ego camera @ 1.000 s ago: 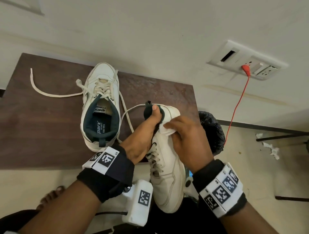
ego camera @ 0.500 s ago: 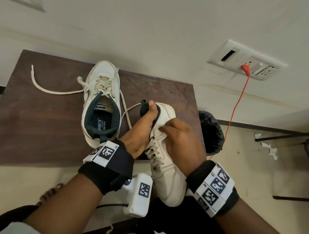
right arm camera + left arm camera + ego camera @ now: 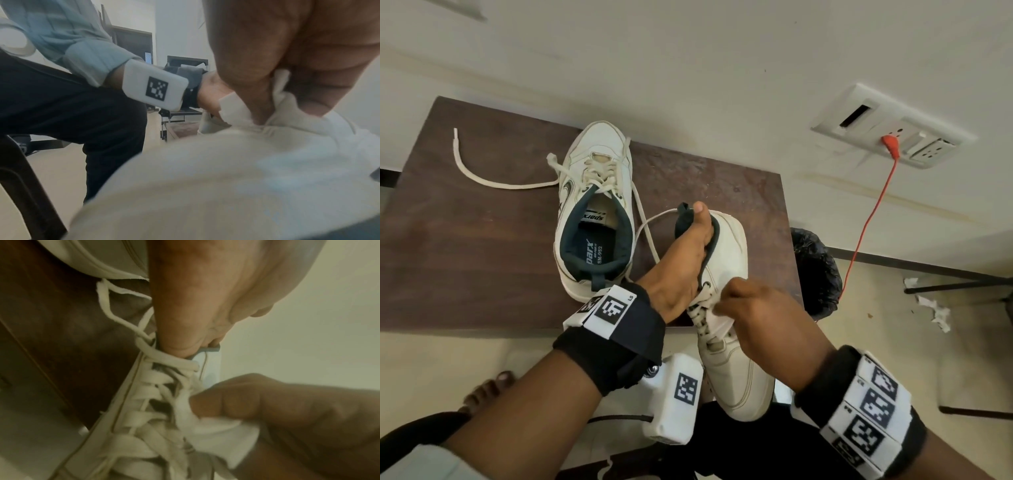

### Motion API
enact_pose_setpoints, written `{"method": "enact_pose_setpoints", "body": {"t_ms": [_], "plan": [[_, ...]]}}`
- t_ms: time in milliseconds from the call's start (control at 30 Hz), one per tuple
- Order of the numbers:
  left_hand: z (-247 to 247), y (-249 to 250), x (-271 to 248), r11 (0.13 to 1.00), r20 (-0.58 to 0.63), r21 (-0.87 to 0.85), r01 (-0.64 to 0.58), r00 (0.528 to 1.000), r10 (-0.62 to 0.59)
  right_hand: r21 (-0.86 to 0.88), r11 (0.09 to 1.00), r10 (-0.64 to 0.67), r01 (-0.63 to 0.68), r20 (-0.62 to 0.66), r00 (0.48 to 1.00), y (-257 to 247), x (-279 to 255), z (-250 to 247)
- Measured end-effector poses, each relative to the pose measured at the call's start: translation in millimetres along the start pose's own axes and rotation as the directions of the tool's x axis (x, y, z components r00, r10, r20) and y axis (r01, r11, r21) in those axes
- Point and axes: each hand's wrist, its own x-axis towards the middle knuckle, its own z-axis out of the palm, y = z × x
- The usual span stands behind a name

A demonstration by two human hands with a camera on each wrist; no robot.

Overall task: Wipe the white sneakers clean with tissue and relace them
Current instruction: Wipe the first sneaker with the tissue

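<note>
Two white sneakers are in view. One sneaker [image 3: 595, 212] stands on the brown table [image 3: 465, 246], its loose lace [image 3: 482, 178] trailing left. My left hand [image 3: 681, 267] grips the second sneaker [image 3: 736, 373] by its dark collar, fingers inside the opening, holding it up off the table's near edge with the toe toward me. My right hand [image 3: 763, 315] pinches a white tissue [image 3: 216, 433] and presses it on the laced part of that sneaker [image 3: 148, 402]. In the right wrist view the tissue [image 3: 236, 108] is bunched under my fingers against the sneaker [image 3: 205, 178].
A black bin bag [image 3: 815, 270] sits right of the table. On the wall a socket plate [image 3: 893, 133] holds a red plug and cable [image 3: 866, 219]. Crumpled tissue scraps [image 3: 935, 308] lie on the floor by dark furniture legs at the right.
My right hand has slid the tissue from near the heel collar down toward me onto the laces. The held sneaker and left hand stayed about where they were.
</note>
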Motion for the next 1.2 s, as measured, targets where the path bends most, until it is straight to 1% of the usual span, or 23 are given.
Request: {"method": "enact_pose_setpoints", "body": {"t_ms": [67, 100, 133, 200, 300, 367, 433, 500, 567, 633, 767, 833, 900, 967, 1033, 1100, 1200], "plan": [[2, -4, 1, 0.998, 0.019, 0.056, -0.018, 1.0, 0.017, -0.035, 0.999, -0.014, 0.015, 0.041, 0.999, 1, 0, -3], [3, -3, 0, 0.997, 0.019, 0.071, -0.028, 0.999, 0.027, -0.055, 0.998, -0.016, 0.018, 0.039, 0.999, 0, 2, -5], [1, -4, 1, 0.996, 0.022, 0.078, -0.037, 0.999, 0.036, -0.068, 0.998, -0.009, 0.009, 0.009, 1.0, -2, 6, -6], [-3, -5, 2, 0.997, 0.026, 0.072, -0.031, 0.999, 0.029, -0.047, 0.998, 0.028, -0.033, -0.105, 0.994, -3, 18, -7], [-6, -3, -4, 0.992, -0.002, 0.119, -0.05, 0.999, 0.05, -0.008, 0.995, 0.092, -0.099, -0.295, 0.951, 0, 45, -9], [-7, -4, -4, 0.988, -0.001, 0.136, -0.078, 0.997, 0.079, 0.001, 0.992, 0.119, -0.126, -0.336, 0.934, 2, 56, -9], [-8, -7, 0, 0.989, -0.01, 0.128, -0.07, 0.997, 0.072, 0.027, 0.993, 0.114, -0.112, -0.317, 0.941, 4, 55, -8], [-9, -10, 4, 0.992, -0.045, 0.117, -0.052, 0.997, 0.058, 0.048, 0.995, 0.1, -0.091, -0.256, 0.961, 4, 45, -8], [-9, -12, 6, 0.998, -0.075, 0.056, 0.007, 0.997, -0.003, 0.047, 0.996, 0.079, -0.073, -0.157, 0.984, 1, 30, -6], [-10, -16, 8, 0.998, -0.101, 0.042, 0.041, 0.994, -0.037, 0.043, 0.998, 0.057, -0.054, -0.056, 0.997, -5, 11, -2], [-9, -16, 8, 0.977, -0.08, 0.21, -0.047, 0.995, 0.065, 0.065, 0.998, 0.02, -0.021, 0.025, 0.999, -7, -11, 0], [-9, -17, 9, 0.973, -0.065, 0.222, -0.067, 0.994, 0.084, 0.06, 0.996, 0.064, -0.064, -0.014, 0.998, -5, -7, -3], [-9, -17, 11, 0.977, -0.1, 0.201, -0.075, 0.99, 0.096, 0.074, 0.988, 0.14, -0.132, -0.113, 0.984, 3, 6, -3], [-14, -19, 14, 0.968, -0.136, 0.237, -0.087, 0.983, 0.122, 0.112, 0.966, 0.249, -0.231, -0.195, 0.949, 20, 23, -3], [-18, -21, 18, 0.953, -0.151, 0.286, -0.096, 0.978, 0.144, 0.187, 0.922, 0.373, -0.339, -0.19, 0.908, 36, 34, -4], [-22, -24, 21, 0.943, -0.158, 0.317, -0.107, 0.974, 0.164, 0.247, 0.906, 0.394, -0.345, -0.192, 0.899, 40, 33, -1], [-25, -27, 25, 0.94, -0.211, 0.32, -0.118, 0.958, 0.192, 0.308, 0.915, 0.334, -0.259, -0.223, 0.916, 30, 15, 10]]}}
